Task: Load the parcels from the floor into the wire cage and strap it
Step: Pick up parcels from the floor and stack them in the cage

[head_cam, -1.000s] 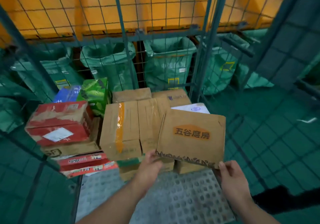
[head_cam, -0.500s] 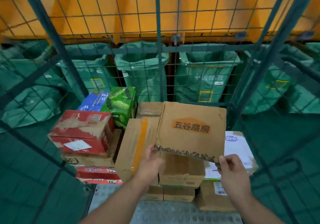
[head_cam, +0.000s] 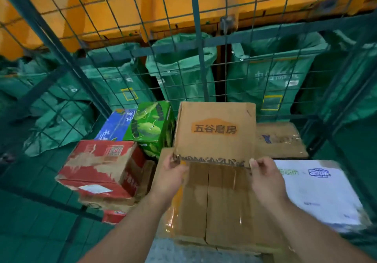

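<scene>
Both grips on one parcel: brown carton w/ orange logo [head_cam: 214,132]. left grip [head_cam: 171,173] is curled round its near-left corner; right grip [head_cam: 265,179] pinches the near-right corner. Neither holds anything else. Carton is tilted up, logo face toward cam, bottom edge at the grips, top edge away from them, toward the back mesh. It's inside the wire cage [head_cam: 199,38].

Directly under both grips: taped brown carton [head_cam: 224,201], lying flat. Can't tell if the held carton touches it.

Right of right grip: white parcel [head_cam: 312,193] w/ blue-green print, flat. Beyond right grip: another brown carton [head_cam: 279,138] w/ clear tape.

Left of left grip: red carton [head_cam: 102,165], print torn, stacked on other boxes. Beyond left grip: green carton [head_cam: 151,126] and blue carton [head_cam: 116,126], side by side.

Past the mesh: green mail sacks [head_cam: 183,69], orange panel [head_cam: 122,8] above them.
</scene>
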A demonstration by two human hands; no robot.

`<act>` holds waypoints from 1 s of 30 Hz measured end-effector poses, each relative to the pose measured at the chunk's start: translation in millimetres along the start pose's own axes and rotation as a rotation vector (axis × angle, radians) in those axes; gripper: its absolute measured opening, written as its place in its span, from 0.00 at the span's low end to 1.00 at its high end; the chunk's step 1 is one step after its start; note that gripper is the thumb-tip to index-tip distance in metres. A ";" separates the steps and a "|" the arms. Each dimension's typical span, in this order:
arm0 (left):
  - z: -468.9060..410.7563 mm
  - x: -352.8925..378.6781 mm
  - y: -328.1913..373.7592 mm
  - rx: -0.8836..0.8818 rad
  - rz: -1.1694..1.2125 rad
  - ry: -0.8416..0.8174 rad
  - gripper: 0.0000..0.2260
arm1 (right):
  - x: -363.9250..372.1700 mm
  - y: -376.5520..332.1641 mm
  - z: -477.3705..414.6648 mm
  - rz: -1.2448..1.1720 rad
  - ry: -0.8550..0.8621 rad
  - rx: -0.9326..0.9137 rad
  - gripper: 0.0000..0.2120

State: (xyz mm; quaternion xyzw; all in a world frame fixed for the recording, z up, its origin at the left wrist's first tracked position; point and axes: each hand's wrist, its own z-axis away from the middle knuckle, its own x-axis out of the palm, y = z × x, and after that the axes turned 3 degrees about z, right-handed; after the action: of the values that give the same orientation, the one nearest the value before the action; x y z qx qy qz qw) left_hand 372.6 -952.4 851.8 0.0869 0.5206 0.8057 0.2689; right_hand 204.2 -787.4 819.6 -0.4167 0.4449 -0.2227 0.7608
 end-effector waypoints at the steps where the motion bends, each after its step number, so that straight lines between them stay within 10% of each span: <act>1: -14.7 -0.9 5.2 0.010 -0.001 0.012 0.19 | 5.7 -7.3 -7.2 0.005 -0.001 0.005 0.11; 6: -82.5 -3.5 39.0 -0.001 0.128 -0.030 0.40 | 56.9 -41.4 -36.5 -0.077 0.102 0.129 0.15; 14: -96.3 18.4 28.1 -0.153 0.204 -0.135 0.13 | 172.7 -129.4 -60.0 -0.716 0.099 0.518 0.07; 17: -104.2 -5.1 14.9 -0.158 0.304 -0.174 0.18 | 199.5 -149.6 -65.4 -0.814 0.076 0.580 0.11; 30: -156.2 -55.6 -4.2 -0.129 0.189 -0.036 0.20 | 225.9 -117.1 -89.1 -0.622 -0.223 0.539 0.36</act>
State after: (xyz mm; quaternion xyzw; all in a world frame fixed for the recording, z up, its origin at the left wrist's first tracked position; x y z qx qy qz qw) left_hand 355.1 -1103.9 786.7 0.1326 0.4523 0.8576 0.2060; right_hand 245.2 -1051.4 783.1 -0.3389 0.1392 -0.5033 0.7826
